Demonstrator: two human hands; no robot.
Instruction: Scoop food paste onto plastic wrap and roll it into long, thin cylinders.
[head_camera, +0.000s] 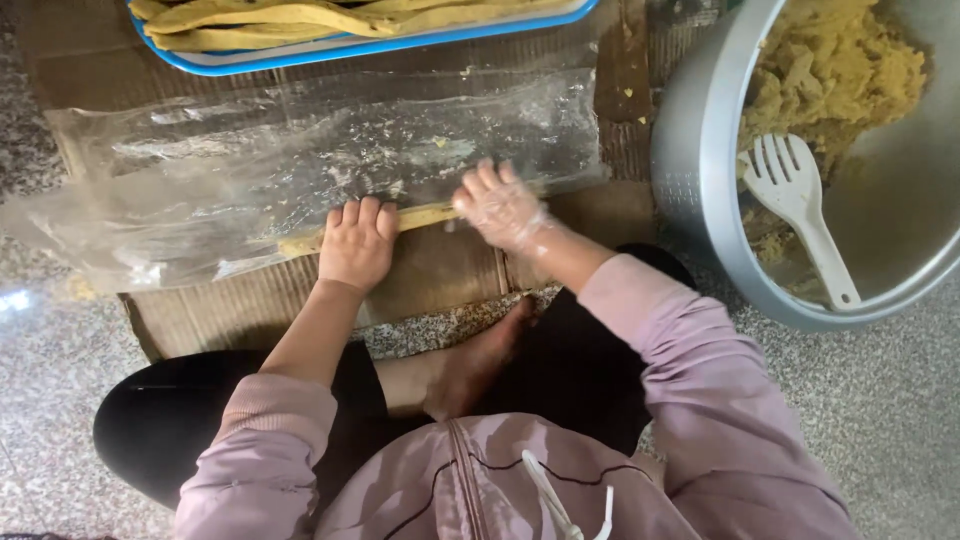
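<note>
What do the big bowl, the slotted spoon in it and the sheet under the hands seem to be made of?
Big bowl: likely metal, with a dull grey sheen. Slotted spoon: probably plastic, matte white. Sheet: thin clear plastic film, wrinkled and glossy, with the brown board visible through it.

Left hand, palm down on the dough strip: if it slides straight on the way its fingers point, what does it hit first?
Past the thin yellow dough strip under its fingers, the left hand would cross the crumpled clear plastic sheet. Beyond that, probably the blue-rimmed tray of finished dough strips, though depth is unclear.

No packages, labels, signs, screens visible; only clear plastic sheet (330, 160) spread flat on cardboard (440, 275).
</note>
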